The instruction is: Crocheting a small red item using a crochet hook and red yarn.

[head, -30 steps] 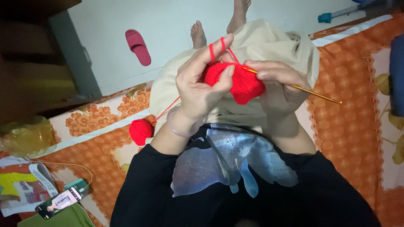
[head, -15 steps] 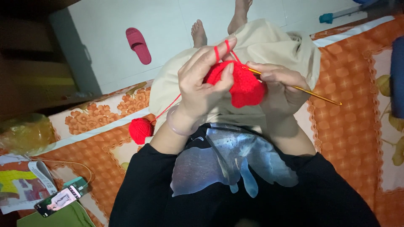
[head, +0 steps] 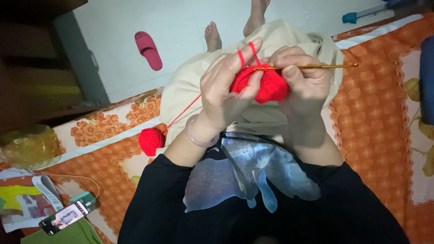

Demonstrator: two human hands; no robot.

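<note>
Clearly, the person is sitting on a bed (head: 384, 117) with an orange patterned cover, working a red crochet piece (head: 266, 86) above the lap, between both hands. The left hand (head: 224, 95) is closing on the piece from the left, thumb pressing its front, while red yarn (head: 246, 54) is looping over the raised forefinger. The right hand (head: 303, 83) is pinching a thin golden hook (head: 316, 66) near its working end and cupping the piece's right side; the hook's handle is pointing right, level, past the knuckles.

The piece is looking small, rounded and thick, a bright red with a fine ribbed stitch texture. It is probably very light and soft, yielding under the fingers and easy to squash or distort, so it is best pinched gently just below the working edge, close to the hook. The yarn is likely to slide easily, and the loops near the hook could slip off if tension drops.

A strand is running down-left from the left hand to a red ball (head: 151, 141) lying at the bed's left edge, near the floor side. A pink slipper (head: 148, 49) is lying on the pale floor beyond, and a phone (head: 63, 218) is sitting at the bed's lower left corner.
</note>
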